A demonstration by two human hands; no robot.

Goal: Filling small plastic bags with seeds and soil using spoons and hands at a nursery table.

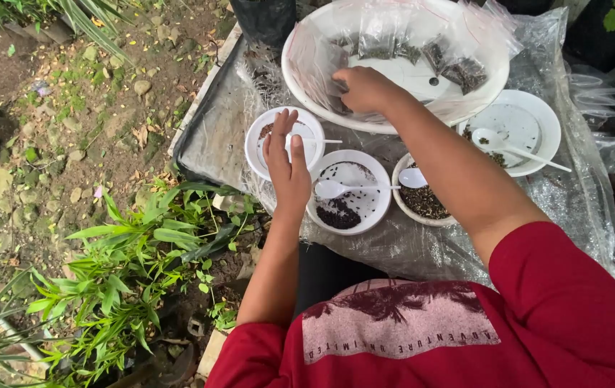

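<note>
Right hand (pixel 363 88) closes on seed packets (pixel 422 52) in the basin (pixel 300 75); left hand (pixel 286 162) hovers open at 7 o'clock. Next: lift 1 packet clear.

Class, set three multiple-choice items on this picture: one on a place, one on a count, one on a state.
1. Where is the right hand?
A. In the big white bowl
B. On the ground
C. On a spoon

2. How many white plastic spoons show?
A. One
B. Four
C. Seven

3. How is the left hand?
A. Fisted round a bag
B. Open and flat, fingers straight
C. Gripping a spoon

Answers:
1 A, the hand reaches among the small seed bags in the bowl.
2 B, one spoon lies in each of the four small dishes.
3 B, the palm is spread over the left dish, holding nothing.
</note>
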